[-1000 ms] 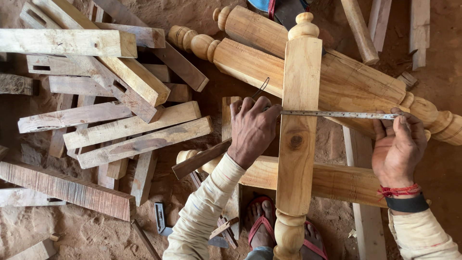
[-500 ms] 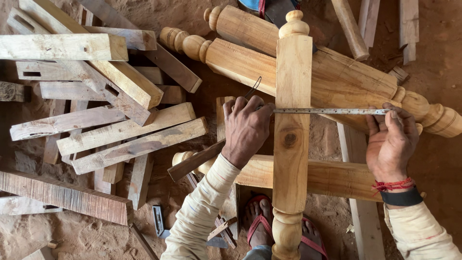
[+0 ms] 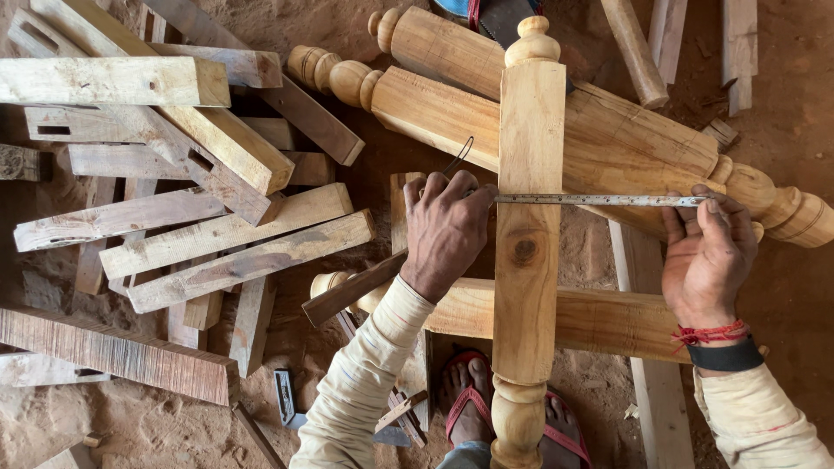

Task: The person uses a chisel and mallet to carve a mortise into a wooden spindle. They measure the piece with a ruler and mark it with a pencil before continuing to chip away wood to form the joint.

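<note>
Head view: both hands stretch a tape over wood.
Tape: thin, bendy, light; lies flat across the upright post.
Left hand: fingers pinch one tape end.
Right hand: fingers press the other end.
Post: heavy, stiff, smooth.
Planks: piled on the sandy floor.

Left hand pinching one end of a metal tape measure, right hand holding the other end, tape stretched across an upright turned wooden post, more turned posts beneath, rough planks piled at left, sandy floor, red sandals below.
</note>
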A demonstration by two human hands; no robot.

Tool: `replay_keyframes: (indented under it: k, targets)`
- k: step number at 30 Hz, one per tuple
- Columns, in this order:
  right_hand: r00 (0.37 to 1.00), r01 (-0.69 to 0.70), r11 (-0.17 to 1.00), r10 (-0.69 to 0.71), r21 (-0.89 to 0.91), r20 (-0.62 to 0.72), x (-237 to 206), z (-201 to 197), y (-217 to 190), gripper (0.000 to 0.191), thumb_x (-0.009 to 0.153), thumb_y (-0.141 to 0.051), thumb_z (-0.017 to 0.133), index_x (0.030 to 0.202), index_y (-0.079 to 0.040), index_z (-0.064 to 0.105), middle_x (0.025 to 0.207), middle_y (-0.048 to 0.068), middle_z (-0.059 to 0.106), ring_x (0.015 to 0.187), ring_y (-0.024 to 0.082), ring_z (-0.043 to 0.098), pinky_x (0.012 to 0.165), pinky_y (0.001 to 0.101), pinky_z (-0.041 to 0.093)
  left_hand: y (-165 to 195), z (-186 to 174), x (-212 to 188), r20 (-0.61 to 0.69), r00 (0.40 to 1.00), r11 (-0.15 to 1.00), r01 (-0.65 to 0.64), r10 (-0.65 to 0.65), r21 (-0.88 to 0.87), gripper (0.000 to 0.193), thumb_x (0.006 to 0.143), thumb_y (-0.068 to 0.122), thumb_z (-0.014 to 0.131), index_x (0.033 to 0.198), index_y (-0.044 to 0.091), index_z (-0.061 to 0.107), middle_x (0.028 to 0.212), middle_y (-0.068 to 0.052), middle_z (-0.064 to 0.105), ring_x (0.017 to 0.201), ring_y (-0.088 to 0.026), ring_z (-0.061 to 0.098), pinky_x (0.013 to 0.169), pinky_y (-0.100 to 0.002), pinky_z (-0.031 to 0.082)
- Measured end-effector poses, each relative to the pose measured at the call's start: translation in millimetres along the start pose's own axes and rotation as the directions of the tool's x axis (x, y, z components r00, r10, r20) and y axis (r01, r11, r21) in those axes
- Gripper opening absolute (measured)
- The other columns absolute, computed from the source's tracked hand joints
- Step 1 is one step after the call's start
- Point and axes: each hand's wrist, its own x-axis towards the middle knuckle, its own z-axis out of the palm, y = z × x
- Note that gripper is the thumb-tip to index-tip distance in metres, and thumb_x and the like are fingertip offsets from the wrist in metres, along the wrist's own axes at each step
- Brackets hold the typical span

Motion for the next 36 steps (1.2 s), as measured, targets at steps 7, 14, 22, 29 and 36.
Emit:
replay_keyframes:
  k: [7, 14, 22, 29, 36]
  targets:
    - [1.000, 0.000, 1.000, 0.000, -0.013, 0.000, -1.1, 0.7, -1.2, 0.016, 0.109, -0.018, 0.070, 0.122, -0.014, 0.062, 0.129, -0.001, 0.067, 0.124, 0.016, 0.064, 0.115, 0.0425, 0.051, -0.3, 0.8, 0.1, -0.002, 1.000, 1.000, -0.008, 0.008, 0.019, 0.013, 0.092, 0.015, 0.069, 0.100, 0.019, 0.079, 0.094, 0.001, 0.067, 0.090, -0.022, 0.059, 0.096, -0.051, 0.040]
    - [1.000, 0.005, 0.999, -0.005, -0.036, -0.002, -1.1, 0.6, -1.7, 0.016, 0.108, -0.018, 0.071, 0.121, -0.014, 0.063, 0.129, 0.000, 0.067, 0.124, 0.017, 0.064, 0.115, 0.0430, 0.052, -0.6, 0.7, 0.2, 0.001, 1.000, 1.000, -0.004, 0.004, 0.012, 0.013, 0.092, 0.016, 0.070, 0.100, 0.019, 0.079, 0.093, 0.001, 0.067, 0.090, -0.022, 0.059, 0.096, -0.051, 0.040]
    - [1.000, 0.007, 0.998, -0.006, -0.063, 0.016, -1.6, 1.5, -3.5, 0.017, 0.107, -0.020, 0.070, 0.122, -0.015, 0.063, 0.134, 0.001, 0.064, 0.126, 0.017, 0.062, 0.114, 0.0422, 0.053, -0.7, 1.9, 0.2, 0.003, 1.000, 1.000, 0.001, -0.001, 0.022, 0.014, 0.092, 0.016, 0.069, 0.100, 0.020, 0.079, 0.094, 0.001, 0.066, 0.091, -0.022, 0.059, 0.097, -0.051, 0.040]
    - [1.000, -0.008, 0.995, 0.010, -0.096, 0.023, -1.5, 3.9, -7.3, 0.021, 0.108, -0.022, 0.069, 0.127, -0.014, 0.064, 0.138, 0.001, 0.061, 0.127, 0.017, 0.060, 0.113, 0.0405, 0.052, -0.2, 0.8, -0.1, -0.001, 1.000, 1.000, 0.005, -0.005, 0.016, 0.014, 0.091, 0.015, 0.070, 0.100, 0.019, 0.079, 0.094, 0.001, 0.066, 0.091, -0.022, 0.059, 0.097, -0.051, 0.040]
    - [1.000, -0.015, 0.994, 0.015, -0.107, 0.006, -0.5, 1.6, -5.7, 0.018, 0.108, -0.022, 0.068, 0.125, -0.016, 0.066, 0.136, 0.000, 0.062, 0.129, 0.018, 0.061, 0.112, 0.0415, 0.053, 1.8, -0.3, 0.9, 0.003, 1.000, 1.000, 0.005, -0.005, 0.024, 0.011, 0.091, 0.017, 0.071, 0.098, 0.019, 0.079, 0.092, 0.001, 0.065, 0.089, -0.022, 0.058, 0.095, -0.052, 0.039]
